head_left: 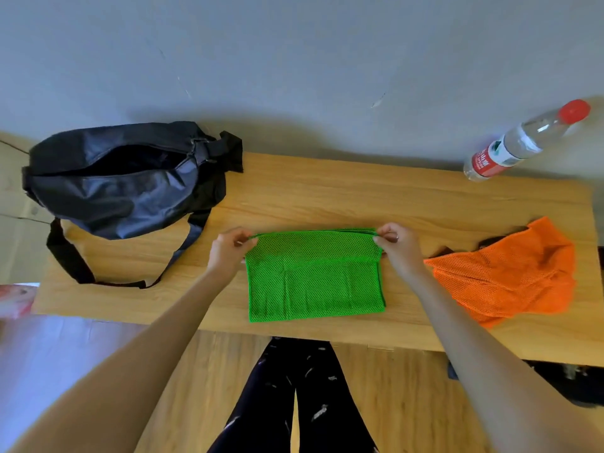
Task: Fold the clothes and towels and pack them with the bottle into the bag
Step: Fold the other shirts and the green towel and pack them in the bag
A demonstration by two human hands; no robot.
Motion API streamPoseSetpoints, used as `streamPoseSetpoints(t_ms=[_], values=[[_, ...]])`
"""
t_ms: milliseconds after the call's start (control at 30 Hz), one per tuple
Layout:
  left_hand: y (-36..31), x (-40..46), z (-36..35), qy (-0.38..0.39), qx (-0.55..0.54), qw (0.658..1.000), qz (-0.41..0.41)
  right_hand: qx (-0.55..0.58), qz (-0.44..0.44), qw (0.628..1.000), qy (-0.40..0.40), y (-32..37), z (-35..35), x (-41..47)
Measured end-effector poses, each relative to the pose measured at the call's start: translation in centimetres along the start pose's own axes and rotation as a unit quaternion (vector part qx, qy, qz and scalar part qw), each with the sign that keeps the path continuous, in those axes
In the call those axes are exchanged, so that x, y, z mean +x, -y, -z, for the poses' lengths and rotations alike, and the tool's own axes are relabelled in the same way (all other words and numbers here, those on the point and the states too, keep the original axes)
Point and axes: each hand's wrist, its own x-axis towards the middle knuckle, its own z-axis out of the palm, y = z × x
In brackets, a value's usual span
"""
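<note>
Bench (327,197) is carrying the open bag (124,184), lying left of the fingers. Green towel (313,276), soft and light, is lying between both hands; left hand (228,253) and right hand (400,248) are pinching its far corners. Bottle (519,145) is standing far right; the bag's interior is staying dark.

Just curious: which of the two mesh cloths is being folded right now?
The green cloth, mid-table, both hands pinching its far corners. The orange cloth lies crumpled and untouched to its right.
</note>
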Motion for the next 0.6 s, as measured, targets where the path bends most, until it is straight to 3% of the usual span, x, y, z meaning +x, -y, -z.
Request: streamPoseSetpoints(t_ms=[67,133,233,300,400,500,600], values=[[-0.2,0.2,-0.6,-0.012,0.021,1.000,-0.009,-0.007,0.019,1.000,-0.021,-0.3,-0.7,0.3],[-0.5,-0.1,-1.2,-0.046,0.077,0.995,-0.045,-0.083,0.070,0.993,-0.052,-0.8,-1.5,0.1],[-0.3,-1.4,-2.0,-0.083,0.244,0.944,-0.205,-0.260,0.210,0.940,-0.071,-1.8,-2.4,-0.7],[0.1,-2.5,-2.7,-0.037,0.310,0.905,-0.289,-0.335,0.280,0.899,-0.028,-2.6,-3.1,-1.3],[1.3,-3.1,-4.1,0.070,0.403,0.854,-0.321,-0.416,0.319,0.849,0.067,-3.9,-3.8,-1.6],[2.2,-2.1,-4.9,0.129,0.460,0.827,-0.298,-0.433,0.286,0.846,0.119,-5.2,-3.8,-1.0],[1.8,-0.1,-5.2,0.147,0.477,0.811,-0.307,-0.430,0.258,0.858,0.115,-5.7,-3.2,0.1]])
